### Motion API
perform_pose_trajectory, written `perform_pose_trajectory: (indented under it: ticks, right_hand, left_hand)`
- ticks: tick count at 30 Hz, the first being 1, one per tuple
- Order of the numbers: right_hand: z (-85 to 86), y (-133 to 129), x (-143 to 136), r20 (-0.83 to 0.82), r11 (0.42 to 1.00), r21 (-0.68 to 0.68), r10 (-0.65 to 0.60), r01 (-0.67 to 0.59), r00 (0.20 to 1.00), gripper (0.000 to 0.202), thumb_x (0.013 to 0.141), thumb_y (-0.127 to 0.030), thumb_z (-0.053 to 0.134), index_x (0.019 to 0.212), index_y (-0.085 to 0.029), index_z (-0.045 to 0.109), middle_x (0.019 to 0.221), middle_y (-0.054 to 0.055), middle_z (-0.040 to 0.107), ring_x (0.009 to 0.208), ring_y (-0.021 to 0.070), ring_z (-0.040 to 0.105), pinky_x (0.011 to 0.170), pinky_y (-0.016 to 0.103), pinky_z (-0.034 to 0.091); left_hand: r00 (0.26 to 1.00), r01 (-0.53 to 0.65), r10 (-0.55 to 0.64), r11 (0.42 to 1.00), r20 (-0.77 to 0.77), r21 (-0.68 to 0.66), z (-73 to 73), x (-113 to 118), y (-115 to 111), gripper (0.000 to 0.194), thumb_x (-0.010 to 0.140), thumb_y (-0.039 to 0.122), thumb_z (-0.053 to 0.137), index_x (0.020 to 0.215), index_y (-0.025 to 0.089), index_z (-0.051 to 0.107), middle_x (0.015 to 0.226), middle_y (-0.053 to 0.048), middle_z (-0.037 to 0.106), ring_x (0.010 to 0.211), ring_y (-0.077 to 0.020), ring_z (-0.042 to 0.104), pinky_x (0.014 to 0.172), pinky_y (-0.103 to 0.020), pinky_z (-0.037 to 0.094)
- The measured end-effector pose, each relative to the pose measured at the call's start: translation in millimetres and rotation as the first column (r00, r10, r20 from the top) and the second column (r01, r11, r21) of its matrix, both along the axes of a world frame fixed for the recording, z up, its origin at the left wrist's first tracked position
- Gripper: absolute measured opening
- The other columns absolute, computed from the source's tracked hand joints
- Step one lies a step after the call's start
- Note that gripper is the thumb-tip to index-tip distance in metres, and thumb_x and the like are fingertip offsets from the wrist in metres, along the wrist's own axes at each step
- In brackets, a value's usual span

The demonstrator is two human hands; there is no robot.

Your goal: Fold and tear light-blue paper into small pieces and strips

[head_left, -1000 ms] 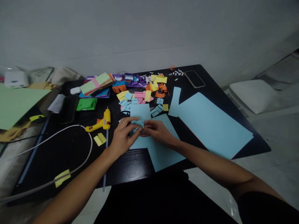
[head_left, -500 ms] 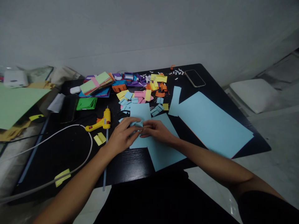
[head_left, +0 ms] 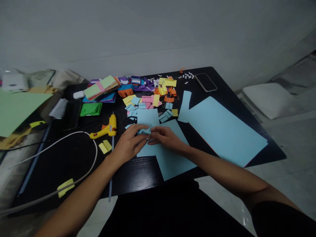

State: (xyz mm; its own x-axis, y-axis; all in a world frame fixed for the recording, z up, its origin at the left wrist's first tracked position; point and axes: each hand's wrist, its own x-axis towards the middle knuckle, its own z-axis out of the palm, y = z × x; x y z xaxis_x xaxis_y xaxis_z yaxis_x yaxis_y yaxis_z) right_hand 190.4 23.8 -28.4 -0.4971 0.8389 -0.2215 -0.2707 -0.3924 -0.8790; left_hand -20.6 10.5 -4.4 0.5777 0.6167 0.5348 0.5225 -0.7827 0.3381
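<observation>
Between my hands is a small folded piece of light blue paper (head_left: 144, 131). My left hand (head_left: 130, 141) grips it from the left, thumb below and fingers above. My right hand (head_left: 165, 137) pinches at its right end, fingertips close together; part of the piece is hidden by the fingers. Beneath both hands lie a light blue sheet (head_left: 148, 116) and a second, larger light blue sheet (head_left: 172, 164) that slants toward the table's front edge. Left of my left hand rests a yellow glue gun (head_left: 108, 127) with a long clear glue stick (head_left: 111, 184).
Folded coloured paper pieces (head_left: 148, 100) and scraps lie behind my hands. A stack of blue sheets (head_left: 227, 131), a blue strip (head_left: 185, 107) and a phone (head_left: 206, 82) are to the right. A white cable (head_left: 96, 154) loops on the left beside bundled papers (head_left: 102, 87).
My hands stay in nearly the same place on the folded blue paper. My right fingers have shifted slightly at its right end, with the thumb and fingertips a little differently placed.
</observation>
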Motion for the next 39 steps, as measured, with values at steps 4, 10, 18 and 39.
perform_pose_trajectory:
  ticks: [4, 10, 18, 39]
  right_hand:
    - [-1.0, 0.2, -0.3, 0.015, 1.0, 0.003, 0.001, -0.001, 1.0, 0.032, 0.078, -0.042, 0.088, 0.093, -0.017, 0.073, 0.085, 0.002, 0.075, 0.084, 0.0176, 0.076, 0.09, 0.04, 0.067]
    - [-1.3, 1.0, -0.9, 0.032, 1.0, 0.006, -0.014, 0.014, 0.999, 0.036, 0.075, -0.046, 0.089, 0.086, -0.016, 0.072, 0.079, 0.0, 0.072, 0.078, 0.016, 0.075, 0.087, 0.038, 0.068]
    - [2.4, -0.2, -0.8, 0.057, 0.999, 0.03, -0.031, 0.03, 0.998, 0.031, 0.079, -0.042, 0.086, 0.086, -0.016, 0.07, 0.082, 0.0, 0.072, 0.08, 0.0173, 0.077, 0.09, 0.042, 0.068]
    - [-2.7, -0.3, 0.4, 0.062, 1.0, -0.005, -0.022, 0.023, 0.998, 0.031, 0.076, -0.039, 0.089, 0.089, -0.016, 0.072, 0.083, 0.002, 0.075, 0.083, 0.0181, 0.077, 0.091, 0.04, 0.067]
  left_hand:
    - [1.0, -0.003, 0.004, 0.999, 0.004, -0.038, 1.0, -0.2, -0.2, 0.015, 0.098, 0.016, 0.064, 0.106, 0.024, 0.073, 0.126, -0.011, 0.069, 0.118, -0.0259, 0.067, 0.1, -0.048, 0.057]
    - [1.0, 0.021, -0.021, 1.0, -0.02, 0.0, 1.3, -1.1, 0.6, 0.016, 0.098, 0.017, 0.063, 0.109, 0.025, 0.072, 0.126, -0.012, 0.069, 0.117, -0.0263, 0.066, 0.099, -0.049, 0.057]
    - [0.996, -0.055, 0.054, 0.998, -0.077, -0.004, 3.1, -4.4, 1.0, 0.008, 0.097, 0.021, 0.066, 0.102, 0.023, 0.072, 0.129, -0.013, 0.069, 0.122, -0.029, 0.065, 0.101, -0.051, 0.055]
    - [0.99, -0.005, 0.011, 0.999, -0.14, 0.041, 2.3, -1.2, -0.9, 0.01, 0.099, 0.019, 0.062, 0.106, 0.02, 0.07, 0.128, -0.014, 0.067, 0.118, -0.0299, 0.066, 0.096, -0.05, 0.057]
